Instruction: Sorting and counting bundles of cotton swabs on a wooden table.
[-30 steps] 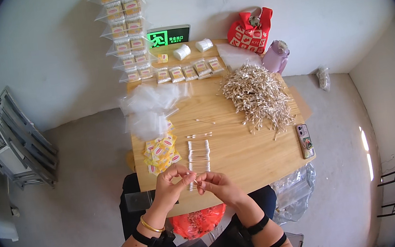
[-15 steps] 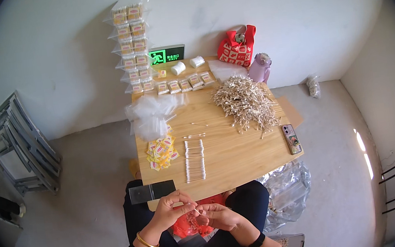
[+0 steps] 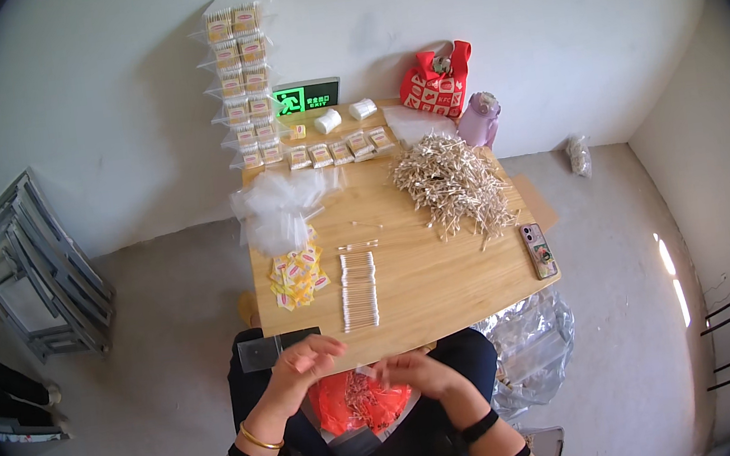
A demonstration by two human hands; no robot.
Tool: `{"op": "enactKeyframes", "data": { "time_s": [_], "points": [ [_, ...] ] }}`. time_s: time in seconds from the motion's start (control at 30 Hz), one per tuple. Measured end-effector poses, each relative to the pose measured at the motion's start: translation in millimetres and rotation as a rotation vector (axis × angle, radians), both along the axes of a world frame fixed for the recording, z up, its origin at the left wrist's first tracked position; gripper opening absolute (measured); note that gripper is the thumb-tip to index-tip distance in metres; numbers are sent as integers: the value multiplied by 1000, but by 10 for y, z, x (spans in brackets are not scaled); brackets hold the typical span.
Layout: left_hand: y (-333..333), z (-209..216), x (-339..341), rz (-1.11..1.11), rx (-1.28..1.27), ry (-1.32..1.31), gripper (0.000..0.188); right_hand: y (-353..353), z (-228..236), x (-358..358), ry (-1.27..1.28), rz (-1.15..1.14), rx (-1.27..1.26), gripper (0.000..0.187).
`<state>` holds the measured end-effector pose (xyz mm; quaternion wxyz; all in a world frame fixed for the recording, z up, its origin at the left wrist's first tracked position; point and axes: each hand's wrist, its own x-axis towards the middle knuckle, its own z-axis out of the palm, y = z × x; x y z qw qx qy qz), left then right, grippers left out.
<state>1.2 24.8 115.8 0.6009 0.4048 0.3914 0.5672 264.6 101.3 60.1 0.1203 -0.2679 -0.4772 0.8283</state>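
Note:
My left hand (image 3: pixel 306 363) is above the table's front edge, its fingers loosely stretched and holding nothing. Opposite it, my right hand (image 3: pixel 418 374) points inward with loosely bent fingers, and I see nothing held in it. A small pale thing (image 3: pixel 364 371), too blurred to name, shows just left of its fingertips. Below both hands a red plastic bag (image 3: pixel 359 404) with small bits in it lies between my legs. Ahead on the table, a neat row of cotton swabs (image 3: pixel 358 293) lies side by side. A few loose swabs (image 3: pixel 360 245) lie beyond the row.
A heap of swabs (image 3: pixel 451 183) covers the table's right. Yellow-and-white cards (image 3: pixel 298 275) and clear bags (image 3: pixel 281 211) lie left, behind a dark flat tray (image 3: pixel 257 354). Packed swabs (image 3: pixel 340 153) line the back beside a tall stack (image 3: pixel 242 83). A phone (image 3: pixel 536 251) lies near the right edge.
My hands have parted from a pinch on a swab: the left moved up and left, the right rightward and slightly up. The red bag shows more fully. A person's legs show more at far left.

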Motion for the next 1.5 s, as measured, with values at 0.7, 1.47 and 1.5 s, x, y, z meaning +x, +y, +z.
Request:
{"op": "enactKeyframes", "data": {
  "time_s": [0.7, 1.47, 1.5],
  "points": [
    [273, -744, -76, -40, -346, 487, 23, 2363, -817, -995, -718, -512, 1293, 9],
    [1194, -705, 165, 143, 298, 1053, 50, 2061, -764, -579, -618, -802, 1251, 34],
    [1344, -759, 202, 152, 344, 1173, 58, 2006, -761, -536, -616, -811, 1253, 34]
  ]
}}
